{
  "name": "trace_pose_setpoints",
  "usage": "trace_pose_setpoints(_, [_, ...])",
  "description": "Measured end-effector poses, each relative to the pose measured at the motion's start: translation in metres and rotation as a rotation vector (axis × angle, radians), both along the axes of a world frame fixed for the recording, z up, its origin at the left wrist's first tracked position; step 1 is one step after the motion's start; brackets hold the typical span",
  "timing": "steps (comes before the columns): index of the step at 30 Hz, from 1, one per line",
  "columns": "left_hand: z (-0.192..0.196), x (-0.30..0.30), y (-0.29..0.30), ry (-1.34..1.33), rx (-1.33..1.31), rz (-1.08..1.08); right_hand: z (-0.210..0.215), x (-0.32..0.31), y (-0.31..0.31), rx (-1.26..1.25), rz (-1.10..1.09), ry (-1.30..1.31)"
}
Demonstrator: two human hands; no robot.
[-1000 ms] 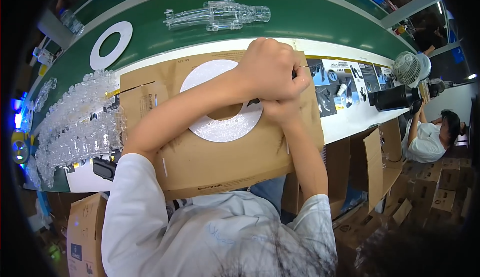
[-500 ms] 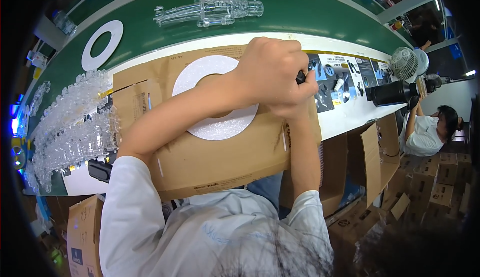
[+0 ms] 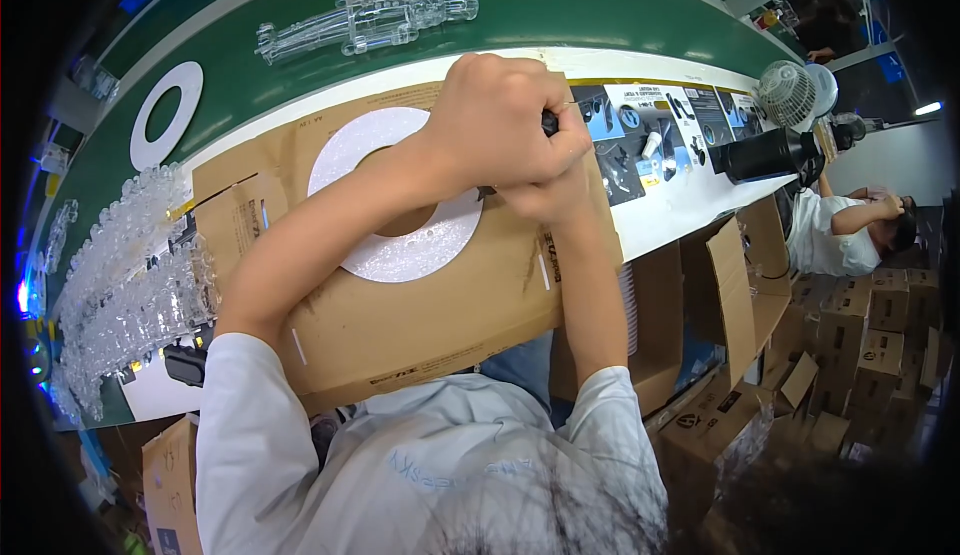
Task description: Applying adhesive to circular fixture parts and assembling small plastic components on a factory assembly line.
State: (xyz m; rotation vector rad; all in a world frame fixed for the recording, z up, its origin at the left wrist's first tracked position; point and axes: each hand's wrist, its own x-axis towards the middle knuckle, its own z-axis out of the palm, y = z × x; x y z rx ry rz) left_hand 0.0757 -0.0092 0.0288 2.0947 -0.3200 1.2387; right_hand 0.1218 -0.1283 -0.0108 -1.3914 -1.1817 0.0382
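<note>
Both my hands are closed and pressed together above the right part of a flat brown cardboard box. My left hand [image 3: 505, 120] is a fist, and the end of a small black part [image 3: 549, 123] shows between its thumb and fingers. Just below and against it, my right hand [image 3: 548, 198] is closed; what it grips is mostly hidden, with only a dark bit showing at its left side. Partly under my left forearm, a white foam ring [image 3: 420, 255] lies on the cardboard box [image 3: 440, 325].
Clear plastic moulded trays [image 3: 140, 265] are piled at the left, near a second white ring [image 3: 190, 80]. Another clear tray [image 3: 375, 20] lies on the green table. Printed sheets [image 3: 640, 145], a black cylinder [image 3: 765, 157] and a fan [image 3: 787, 93] stand rightward. A co-worker [image 3: 840, 230] sits beyond.
The view has shifted, so the table things appear further left. My hands stay closed together over the box. The co-worker's hand has come up to the head.
</note>
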Motion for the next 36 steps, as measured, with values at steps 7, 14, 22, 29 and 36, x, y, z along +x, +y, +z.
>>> trace_pose_setpoints(7, [-0.001,0.0,-0.001,0.016,-0.001,0.005,-0.006,0.005,0.0,-0.026,0.019,0.025])
trace_pose_setpoints(14, [0.006,-0.003,-0.006,-0.127,0.105,0.004,-0.033,0.01,-0.007,-0.03,-0.132,-0.13])
trace_pose_setpoints(22, [0.0,0.004,0.0,-0.178,0.166,0.009,-0.027,0.013,-0.004,-0.038,-0.149,-0.286])
trace_pose_setpoints(29, [-0.004,0.007,0.001,-0.141,0.139,-0.011,-0.018,0.009,-0.002,0.01,-0.138,-0.185])
trace_pose_setpoints(36, [-0.002,0.007,0.006,-0.128,0.109,-0.021,-0.034,0.017,0.003,-0.092,-0.166,-0.141])
